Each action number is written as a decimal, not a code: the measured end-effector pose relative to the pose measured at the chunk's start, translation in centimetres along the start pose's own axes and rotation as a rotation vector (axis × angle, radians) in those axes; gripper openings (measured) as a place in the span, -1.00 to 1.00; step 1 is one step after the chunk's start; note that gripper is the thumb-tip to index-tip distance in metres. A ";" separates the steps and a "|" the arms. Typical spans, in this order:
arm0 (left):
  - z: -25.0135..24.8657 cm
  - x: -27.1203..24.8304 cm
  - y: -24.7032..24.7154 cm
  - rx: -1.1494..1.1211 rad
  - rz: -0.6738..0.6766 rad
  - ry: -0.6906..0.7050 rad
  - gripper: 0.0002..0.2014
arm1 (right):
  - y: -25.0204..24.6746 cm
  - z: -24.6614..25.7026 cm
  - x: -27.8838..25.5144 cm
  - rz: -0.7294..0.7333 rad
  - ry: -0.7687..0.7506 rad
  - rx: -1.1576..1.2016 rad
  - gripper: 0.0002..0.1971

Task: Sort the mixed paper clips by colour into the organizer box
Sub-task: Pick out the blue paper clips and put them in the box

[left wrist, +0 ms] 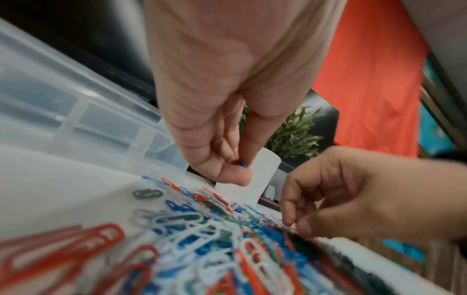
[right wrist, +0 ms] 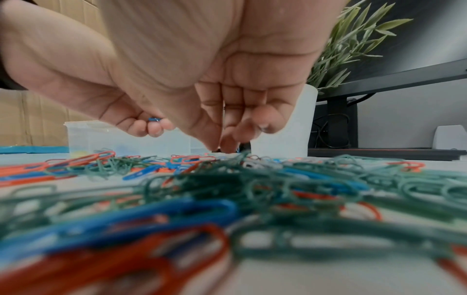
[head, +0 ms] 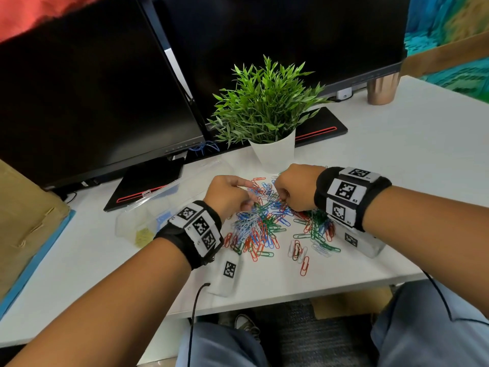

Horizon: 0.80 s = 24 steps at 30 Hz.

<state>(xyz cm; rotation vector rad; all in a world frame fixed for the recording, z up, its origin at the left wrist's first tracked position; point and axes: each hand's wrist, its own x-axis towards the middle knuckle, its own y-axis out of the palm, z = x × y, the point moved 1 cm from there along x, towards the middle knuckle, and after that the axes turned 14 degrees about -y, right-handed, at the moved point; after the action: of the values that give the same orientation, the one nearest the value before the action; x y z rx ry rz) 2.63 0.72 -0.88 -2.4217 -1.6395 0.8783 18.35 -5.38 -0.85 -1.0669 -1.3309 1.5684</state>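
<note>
A mixed pile of red, blue, green and white paper clips (head: pixel 264 223) lies spread on the white desk (head: pixel 105 274). The clear organizer box (head: pixel 132 221) stands open to the left of the pile, with yellow clips (head: pixel 144 235) in one compartment and blue clips (head: pixel 164 217) in another. My left hand (head: pixel 238 197) hovers over the pile's far left side and pinches a blue clip (left wrist: pixel 243 164) between thumb and fingers. My right hand (head: pixel 284 196) is curled over the pile's far middle. In the right wrist view its fingertips (right wrist: pixel 228 146) pinch at a clip on the pile.
A white pot with a green plant (head: pixel 274 152) stands just behind both hands. Two dark monitors (head: pixel 92 88) and their black bases fill the back. A cardboard box (head: pixel 23 221) sits at the left and a copper tumbler (head: pixel 382 90) at the back right. The desk's front edge (head: pixel 291 298) is near.
</note>
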 end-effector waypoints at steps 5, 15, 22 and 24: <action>0.0 -0.7 -0.9 -0.510 0.098 -0.264 -0.79 | 0.2 0.3 -0.2 0.009 -0.055 0.053 -0.81; 0.8 -2.2 1.0 -0.692 0.253 -0.397 -0.87 | 0.7 0.2 0.3 0.089 -0.008 0.001 -0.84; 1.4 -3.0 2.5 -0.842 0.273 -0.415 -0.85 | 0.4 0.2 0.1 -0.174 -0.099 0.091 -0.86; 1.5 -2.9 2.8 -0.858 0.319 -0.429 -0.84 | 0.3 0.2 0.1 -0.229 -0.132 0.114 -0.87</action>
<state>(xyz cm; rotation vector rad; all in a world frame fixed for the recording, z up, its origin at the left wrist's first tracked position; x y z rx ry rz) 3.45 -3.37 -1.96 -3.3182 -2.1493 0.9063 18.08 -5.43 -1.14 -0.7248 -1.3812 1.5430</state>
